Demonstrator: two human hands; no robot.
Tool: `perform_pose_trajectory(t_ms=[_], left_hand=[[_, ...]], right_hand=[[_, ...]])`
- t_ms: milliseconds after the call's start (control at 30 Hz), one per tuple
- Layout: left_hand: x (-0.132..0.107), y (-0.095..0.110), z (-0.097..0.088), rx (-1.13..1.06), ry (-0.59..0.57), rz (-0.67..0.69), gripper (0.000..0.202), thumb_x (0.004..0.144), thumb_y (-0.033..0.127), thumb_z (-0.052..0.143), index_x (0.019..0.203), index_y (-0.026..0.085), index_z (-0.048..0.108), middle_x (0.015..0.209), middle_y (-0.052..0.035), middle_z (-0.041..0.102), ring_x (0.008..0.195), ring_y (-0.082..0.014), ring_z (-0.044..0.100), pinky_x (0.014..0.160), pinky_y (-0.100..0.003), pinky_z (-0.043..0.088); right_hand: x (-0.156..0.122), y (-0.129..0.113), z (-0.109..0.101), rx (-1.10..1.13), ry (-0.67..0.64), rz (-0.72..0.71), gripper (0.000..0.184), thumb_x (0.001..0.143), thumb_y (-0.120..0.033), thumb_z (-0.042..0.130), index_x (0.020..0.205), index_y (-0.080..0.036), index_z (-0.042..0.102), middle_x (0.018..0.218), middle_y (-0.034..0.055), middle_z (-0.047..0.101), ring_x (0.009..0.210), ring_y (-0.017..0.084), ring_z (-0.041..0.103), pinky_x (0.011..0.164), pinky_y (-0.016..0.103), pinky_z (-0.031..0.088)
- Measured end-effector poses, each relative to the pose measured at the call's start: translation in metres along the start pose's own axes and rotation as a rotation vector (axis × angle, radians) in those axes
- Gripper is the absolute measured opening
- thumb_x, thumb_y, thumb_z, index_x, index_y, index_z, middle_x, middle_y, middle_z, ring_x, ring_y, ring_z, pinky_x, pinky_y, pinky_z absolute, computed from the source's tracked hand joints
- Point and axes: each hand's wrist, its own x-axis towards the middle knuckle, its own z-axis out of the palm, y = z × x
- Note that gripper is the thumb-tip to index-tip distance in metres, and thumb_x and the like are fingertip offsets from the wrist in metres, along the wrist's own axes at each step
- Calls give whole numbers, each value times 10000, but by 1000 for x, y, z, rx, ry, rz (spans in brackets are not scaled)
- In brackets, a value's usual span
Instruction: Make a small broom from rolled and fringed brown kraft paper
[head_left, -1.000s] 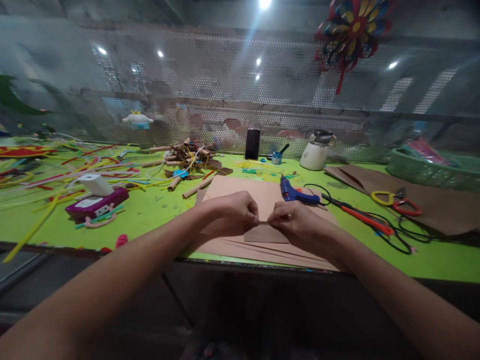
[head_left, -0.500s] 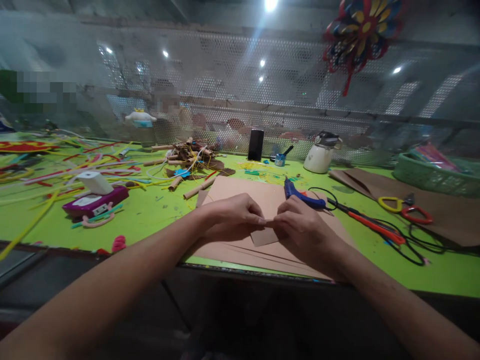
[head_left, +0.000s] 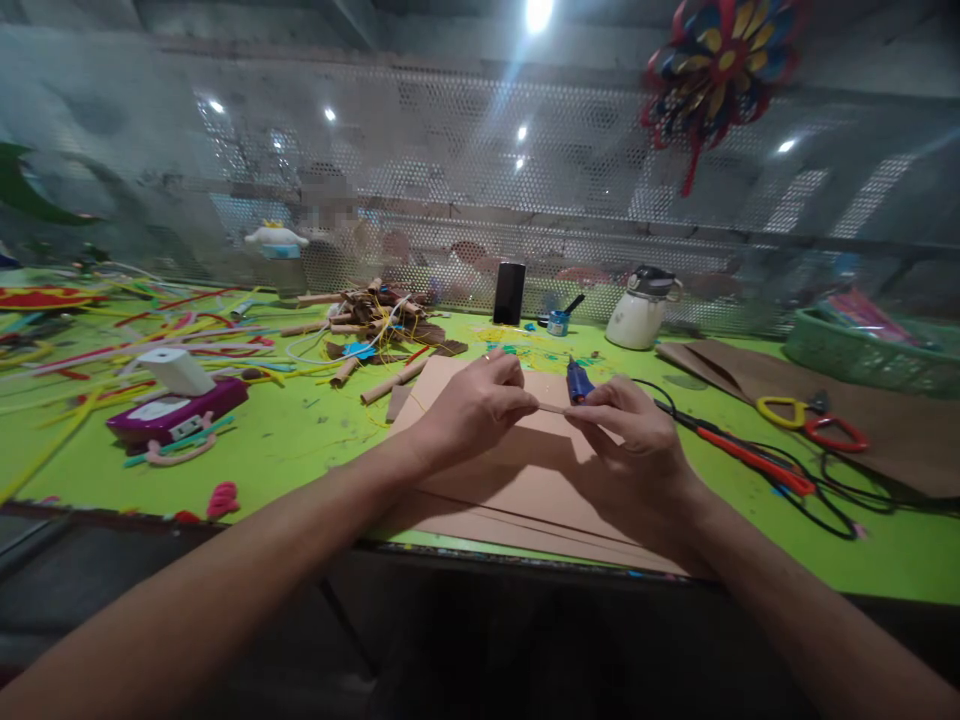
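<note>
Between my two hands stretches a small piece of brown paper [head_left: 553,408], showing as a thin strip, perhaps edge-on or rolled. My left hand [head_left: 491,400] pinches its left end between thumb and fingers. At the other end, my right hand [head_left: 622,420] is closed on it in a similar pinch. Both hands are just above a stack of brown card sheets [head_left: 487,510] lying at the table's front edge. Behind my right hand a blue glue gun [head_left: 577,382] rests on the card, partly hidden by the fingers.
Scissors [head_left: 834,432] and a red-handled tool [head_left: 757,460] with a black cord lie right. A white jug [head_left: 634,315], a phone [head_left: 509,292] and a paint jar [head_left: 557,322] stand behind. Paper rolls [head_left: 375,320] are piled back left, near a purple power strip [head_left: 180,412].
Both hands have risen a little from the card, and the right has shifted slightly right. The paper's flap that hung below the fingers no longer shows; only a thin strip is visible.
</note>
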Motion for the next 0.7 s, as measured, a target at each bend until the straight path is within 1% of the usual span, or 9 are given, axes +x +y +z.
perform_pose_trajectory(t_ms=[33,67,133,200,267,367,467,567,700], left_hand=[[0,1,-1,65,-15,50,237,848,188,447,749,170,661,729,-43,514,710,-133,438,656,-265,369],[-2,3,-1,114,-52,92,219,840,189,455,743,162,648,727,-46,511,713,-141,429,658,-273,368],[-6,6,2,164,-159,132,164,809,197,488,725,144,618,734,-52,511,717,-153,421,650,-281,367],[-11,8,8,162,-252,98,143,789,193,497,696,136,590,725,-51,510,707,-153,425,636,-275,364],[-15,8,16,117,-297,21,159,792,172,476,675,138,578,712,-43,512,694,-143,439,623,-258,361],[-17,6,20,-33,-350,-93,169,804,162,459,715,145,602,734,-31,531,678,-117,469,617,-226,362],[-15,4,17,-186,-426,-178,169,809,183,469,775,149,631,749,-25,557,647,-99,482,604,-206,359],[-13,3,14,-243,-462,-256,138,785,221,520,784,152,640,733,-22,576,647,-107,485,598,-207,352],[-11,1,15,-285,-498,-355,140,768,245,541,789,148,640,745,-21,603,671,-120,501,617,-214,358]], right_hand=[[0,0,0,-27,-8,-16,139,746,-90,549,776,-182,648,729,47,525,693,166,484,612,300,389],[-1,0,0,-43,-43,-20,134,746,-88,546,783,-176,639,729,48,524,697,167,480,613,299,386],[-4,0,0,-39,-189,-3,113,762,-96,533,790,-163,620,729,47,523,685,158,476,603,286,382],[-7,0,1,-16,-352,25,100,793,-126,514,765,-156,605,734,45,522,656,140,472,584,266,380],[-10,-1,3,-3,-447,25,130,814,-154,501,726,-155,597,738,45,519,639,126,467,576,253,377],[-11,-2,6,-4,-471,-4,161,825,-152,484,711,-151,598,758,55,522,675,132,471,606,257,377],[-11,-2,8,23,-466,32,158,827,-145,482,715,-150,593,748,48,520,664,128,465,595,253,365],[-10,0,9,80,-483,101,150,821,-144,499,705,-151,595,728,35,528,629,116,467,568,240,351],[-4,2,7,147,-539,146,187,833,-144,484,694,-144,609,698,31,543,601,108,474,573,235,362]])
